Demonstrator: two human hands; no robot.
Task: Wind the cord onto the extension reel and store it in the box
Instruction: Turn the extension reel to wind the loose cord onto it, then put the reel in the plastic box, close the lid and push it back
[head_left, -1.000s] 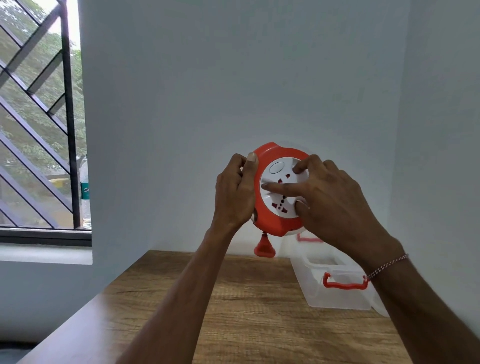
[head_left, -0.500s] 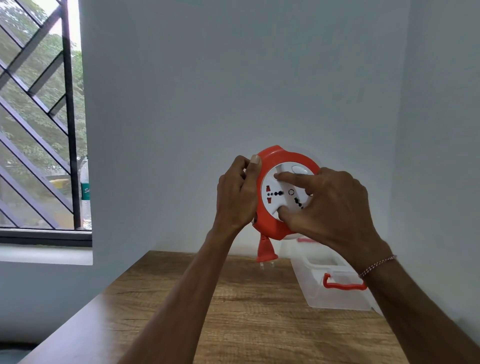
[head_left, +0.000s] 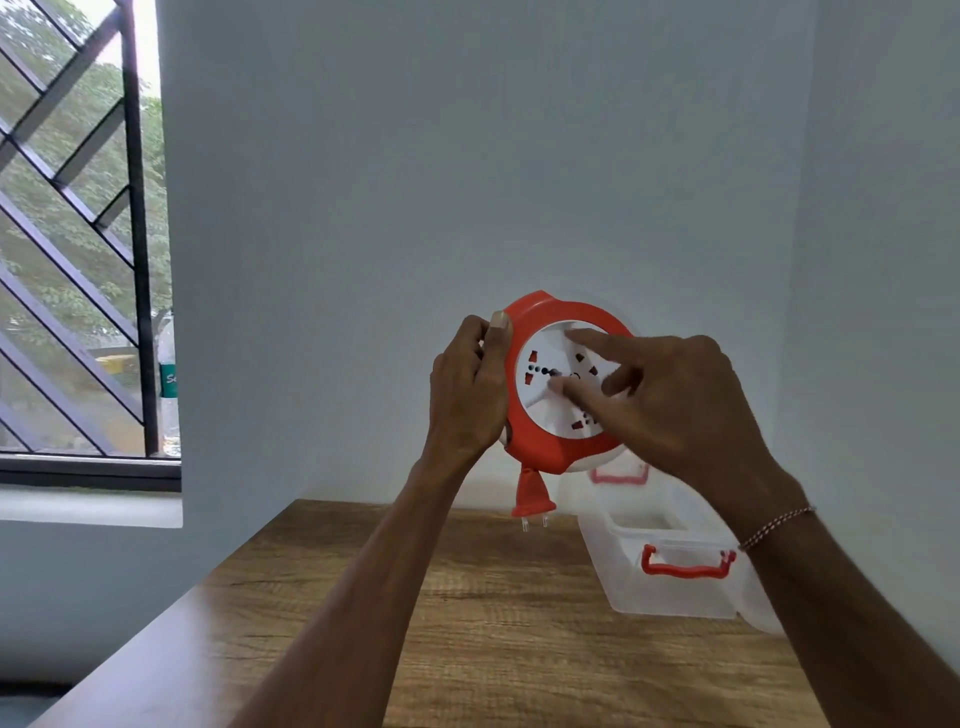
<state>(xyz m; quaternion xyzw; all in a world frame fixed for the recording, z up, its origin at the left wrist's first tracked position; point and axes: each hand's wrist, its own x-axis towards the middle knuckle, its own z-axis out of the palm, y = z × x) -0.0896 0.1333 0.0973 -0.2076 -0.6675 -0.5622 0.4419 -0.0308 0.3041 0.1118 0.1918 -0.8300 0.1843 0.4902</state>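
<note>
I am holding the extension reel (head_left: 558, 382) up in the air, my left hand (head_left: 467, 395) gripping its orange rim with the fingers curled round the edge and the thumb lying along the front. My right hand (head_left: 675, 410) is pressing two straight fingers (head_left: 571, 389) against the white socket face, the others loosely bent, so I judge I am turning the hub to wind. No loose cord is showing; only the plug (head_left: 532, 493) is hanging just below the left fingers, so winding is looking nearly done, and the storing is not yet begun. The clear box (head_left: 675, 577) with red handles is standing open below the right fingers, well apart from the reel. It is sitting on a wood-grain table (head_left: 467, 623) pushed against pale walls, with a barred window (head_left: 78, 260) far to the left.
</note>
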